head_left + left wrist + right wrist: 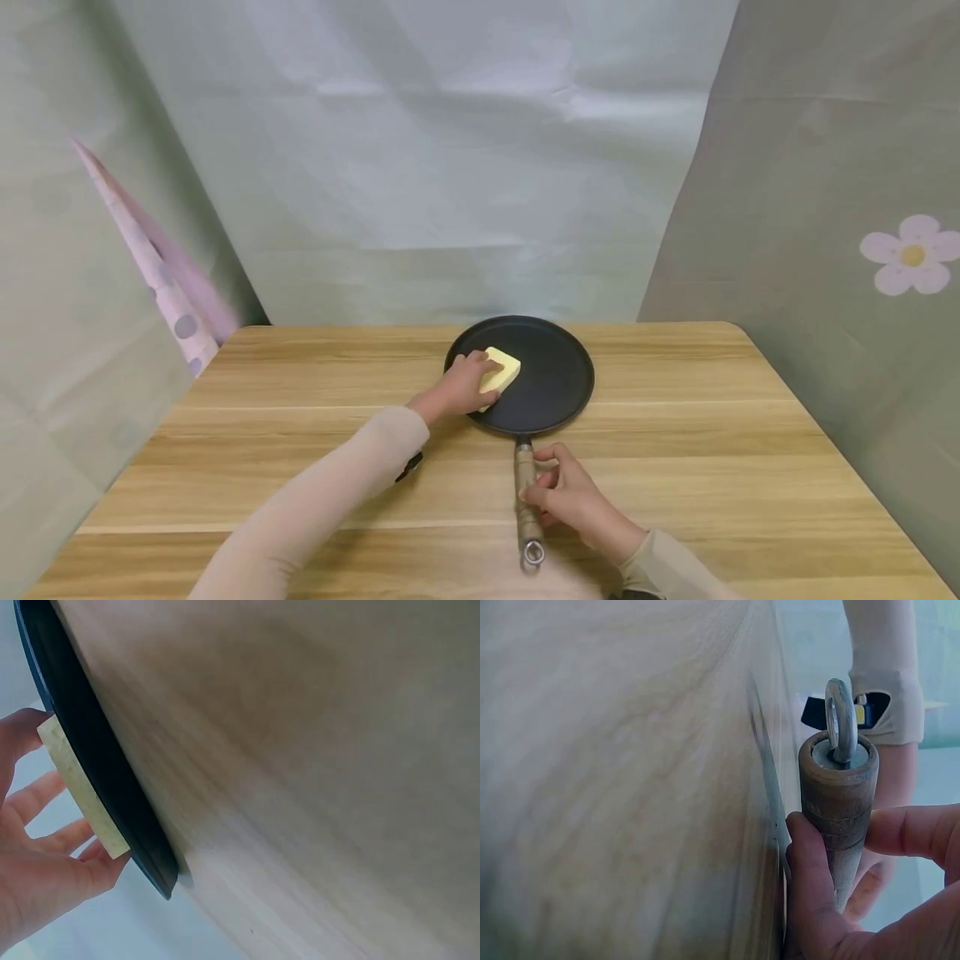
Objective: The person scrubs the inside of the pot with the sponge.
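A round black flat pan point(551, 375) lies near the back edge of the table, its wooden handle point(527, 500) pointing toward me. On the left part of its cooking surface my left hand point(467, 383) grips a pale yellow sponge point(508, 372) between thumb and fingers. The left wrist view shows the sponge point(84, 787) flat against the pan point(97, 742). My right hand point(573, 498) holds the handle from the right side. Seen by the right wrist camera, thumb and fingers pinch the handle point(838, 799), which ends in a metal ring point(841, 720).
The wooden table point(712, 467) extends to both sides of the pan. Behind it hangs a pale green cloth point(450, 183); a flower-printed cloth point(810, 208) hangs at the right. A dark device point(408, 467) is strapped at the left wrist.
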`<state>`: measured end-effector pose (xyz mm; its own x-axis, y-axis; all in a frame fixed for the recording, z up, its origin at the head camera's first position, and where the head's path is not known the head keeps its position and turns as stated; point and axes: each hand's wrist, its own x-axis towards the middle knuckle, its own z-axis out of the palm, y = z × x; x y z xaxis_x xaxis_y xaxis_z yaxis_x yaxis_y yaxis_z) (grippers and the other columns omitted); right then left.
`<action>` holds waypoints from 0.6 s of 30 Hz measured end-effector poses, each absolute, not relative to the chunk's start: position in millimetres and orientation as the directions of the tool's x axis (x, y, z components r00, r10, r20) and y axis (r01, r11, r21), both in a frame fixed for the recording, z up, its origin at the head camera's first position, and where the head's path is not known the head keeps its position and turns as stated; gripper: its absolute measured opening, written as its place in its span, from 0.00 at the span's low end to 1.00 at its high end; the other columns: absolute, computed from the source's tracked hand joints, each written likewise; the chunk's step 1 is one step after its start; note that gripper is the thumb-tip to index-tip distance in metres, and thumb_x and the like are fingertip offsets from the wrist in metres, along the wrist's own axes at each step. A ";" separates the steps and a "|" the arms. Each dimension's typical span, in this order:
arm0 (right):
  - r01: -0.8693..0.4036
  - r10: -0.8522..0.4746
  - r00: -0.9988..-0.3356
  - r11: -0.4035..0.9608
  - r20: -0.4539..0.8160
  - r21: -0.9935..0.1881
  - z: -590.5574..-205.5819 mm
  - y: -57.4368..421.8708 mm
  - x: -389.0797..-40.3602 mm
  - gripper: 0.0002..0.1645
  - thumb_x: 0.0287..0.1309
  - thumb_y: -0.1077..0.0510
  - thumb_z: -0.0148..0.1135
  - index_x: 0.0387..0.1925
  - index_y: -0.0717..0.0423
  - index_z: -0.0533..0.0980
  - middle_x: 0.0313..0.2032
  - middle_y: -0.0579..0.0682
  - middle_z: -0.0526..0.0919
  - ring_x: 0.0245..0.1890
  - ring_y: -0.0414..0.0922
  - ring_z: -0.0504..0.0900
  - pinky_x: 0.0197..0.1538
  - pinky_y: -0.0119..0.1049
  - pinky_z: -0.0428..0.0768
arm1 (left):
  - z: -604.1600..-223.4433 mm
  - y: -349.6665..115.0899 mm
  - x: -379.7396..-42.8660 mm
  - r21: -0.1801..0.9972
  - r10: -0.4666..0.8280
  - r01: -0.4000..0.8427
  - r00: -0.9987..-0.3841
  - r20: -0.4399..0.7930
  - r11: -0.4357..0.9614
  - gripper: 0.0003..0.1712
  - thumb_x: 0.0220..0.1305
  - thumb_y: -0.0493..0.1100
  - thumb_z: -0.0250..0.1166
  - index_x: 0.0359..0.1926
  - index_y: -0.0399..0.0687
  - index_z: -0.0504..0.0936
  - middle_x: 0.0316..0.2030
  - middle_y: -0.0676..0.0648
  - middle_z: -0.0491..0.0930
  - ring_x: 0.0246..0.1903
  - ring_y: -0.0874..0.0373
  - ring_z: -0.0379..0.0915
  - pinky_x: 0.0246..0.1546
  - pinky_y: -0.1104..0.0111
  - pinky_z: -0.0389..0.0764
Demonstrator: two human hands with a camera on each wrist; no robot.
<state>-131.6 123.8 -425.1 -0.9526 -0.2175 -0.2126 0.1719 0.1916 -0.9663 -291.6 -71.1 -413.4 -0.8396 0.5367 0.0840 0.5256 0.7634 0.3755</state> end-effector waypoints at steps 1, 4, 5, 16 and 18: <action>0.172 -0.219 -0.952 0.192 -0.213 -0.966 -424.8 123.9 -131.4 0.32 0.47 0.69 0.64 0.55 0.68 0.62 0.30 0.54 0.71 0.25 0.46 0.76 0.26 0.39 0.81 | -414.4 -70.9 -289.7 0.366 0.539 0.530 -0.838 0.088 0.765 0.29 0.62 0.45 0.65 0.62 0.41 0.73 0.63 0.31 0.65 0.56 0.35 0.64 0.57 0.50 0.67; 0.174 -0.224 -0.950 0.197 -0.217 -0.965 -423.6 123.8 -131.6 0.32 0.48 0.68 0.64 0.55 0.68 0.62 0.30 0.54 0.71 0.26 0.46 0.76 0.27 0.38 0.80 | -414.6 -69.7 -283.1 0.352 0.535 0.527 -0.841 0.081 0.774 0.30 0.63 0.46 0.63 0.65 0.41 0.71 0.65 0.31 0.62 0.53 0.36 0.64 0.55 0.50 0.68; 0.172 -0.226 -0.950 0.199 -0.216 -0.965 -423.5 123.6 -131.7 0.32 0.48 0.68 0.64 0.55 0.68 0.62 0.30 0.54 0.71 0.26 0.46 0.76 0.27 0.38 0.80 | -414.4 -69.1 -280.9 0.351 0.535 0.526 -0.841 0.079 0.775 0.31 0.63 0.46 0.63 0.65 0.41 0.71 0.65 0.30 0.62 0.53 0.36 0.64 0.54 0.51 0.69; 0.161 -0.219 -0.954 0.201 -0.205 -0.966 -425.9 124.7 -132.3 0.32 0.48 0.69 0.63 0.55 0.68 0.61 0.29 0.54 0.72 0.25 0.46 0.76 0.26 0.41 0.81 | -409.2 -57.5 -259.5 0.357 0.539 0.520 -0.841 0.052 0.776 0.32 0.64 0.47 0.63 0.67 0.42 0.69 0.66 0.30 0.59 0.51 0.36 0.63 0.52 0.50 0.71; 0.160 -0.220 -0.954 0.206 -0.205 -0.965 -426.5 124.9 -132.5 0.32 0.48 0.69 0.63 0.55 0.69 0.61 0.29 0.54 0.72 0.25 0.46 0.76 0.26 0.41 0.81 | -409.7 -55.9 -257.4 0.360 0.537 0.517 -0.842 0.050 0.777 0.32 0.64 0.47 0.63 0.67 0.42 0.69 0.66 0.31 0.59 0.51 0.36 0.63 0.53 0.49 0.71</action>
